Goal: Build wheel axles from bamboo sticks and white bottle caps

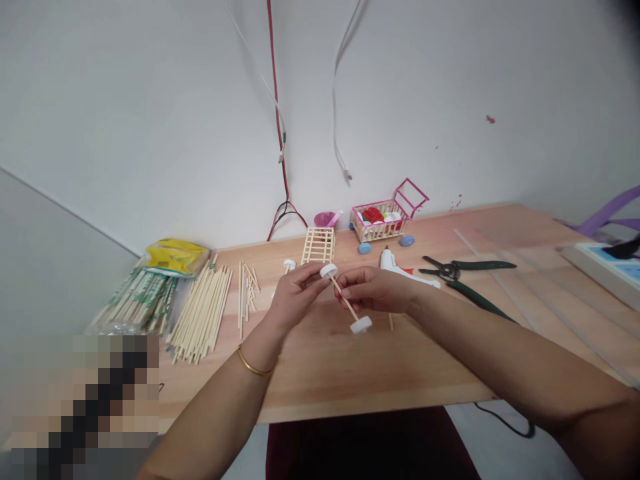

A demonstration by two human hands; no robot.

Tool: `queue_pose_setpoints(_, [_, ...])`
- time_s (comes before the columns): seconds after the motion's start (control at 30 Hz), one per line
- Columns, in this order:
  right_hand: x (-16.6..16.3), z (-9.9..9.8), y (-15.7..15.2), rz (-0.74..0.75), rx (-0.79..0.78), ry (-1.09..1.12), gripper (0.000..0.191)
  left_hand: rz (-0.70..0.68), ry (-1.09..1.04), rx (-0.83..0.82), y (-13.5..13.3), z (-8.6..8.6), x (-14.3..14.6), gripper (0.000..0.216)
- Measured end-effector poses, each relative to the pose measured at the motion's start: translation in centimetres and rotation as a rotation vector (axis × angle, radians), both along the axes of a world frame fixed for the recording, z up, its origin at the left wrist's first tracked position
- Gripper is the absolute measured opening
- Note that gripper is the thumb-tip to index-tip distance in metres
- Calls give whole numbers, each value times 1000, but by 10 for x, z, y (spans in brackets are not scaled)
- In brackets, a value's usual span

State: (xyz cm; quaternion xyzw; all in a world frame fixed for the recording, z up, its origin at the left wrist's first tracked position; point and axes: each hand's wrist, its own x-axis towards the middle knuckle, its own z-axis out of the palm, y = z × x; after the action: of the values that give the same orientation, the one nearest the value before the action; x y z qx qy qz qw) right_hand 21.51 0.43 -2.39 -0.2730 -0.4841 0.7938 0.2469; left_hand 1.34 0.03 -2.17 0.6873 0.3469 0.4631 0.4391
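Note:
Between my hands, above the table, is a wooden stick (352,308) with a white wheel-like disc at each end. My left hand (295,293) pinches it by the upper white disc (329,271). Fingers of my right hand (375,288) close around the stick just below that disc. The lower white disc (361,325) hangs free, tilted toward me. Behind my left hand another white disc (289,265) on a stick is partly hidden. A small ladder-like stick frame (319,245) lies just beyond my hands.
At the left are loose wooden sticks (203,313), bagged sticks (135,297) and a yellow packet (175,257). A toy stick cart (383,220) stands at the back. A white glue gun (400,268), green-handled pliers (465,265) and a power strip (600,270) are to the right.

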Motion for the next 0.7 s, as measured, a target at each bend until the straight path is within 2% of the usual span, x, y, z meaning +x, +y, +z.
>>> queue_pose_setpoints(0.17, [3,2,6,-98,87,-105,26,116,-84,-82,3,-6,0,38])
queue_pose_setpoints(0.33, [7,1,8,-52,149,-254,23,245,-116,-71,6,-6,-3,32])
queue_pose_setpoints(0.57, [10,3,4,9,465,-640,14,271,-7,-31,4,-4,-2,28])
queue_pose_setpoints(0.7, [7,9,1,32,649,-791,12,282,9,-23,2,-3,-1,26])
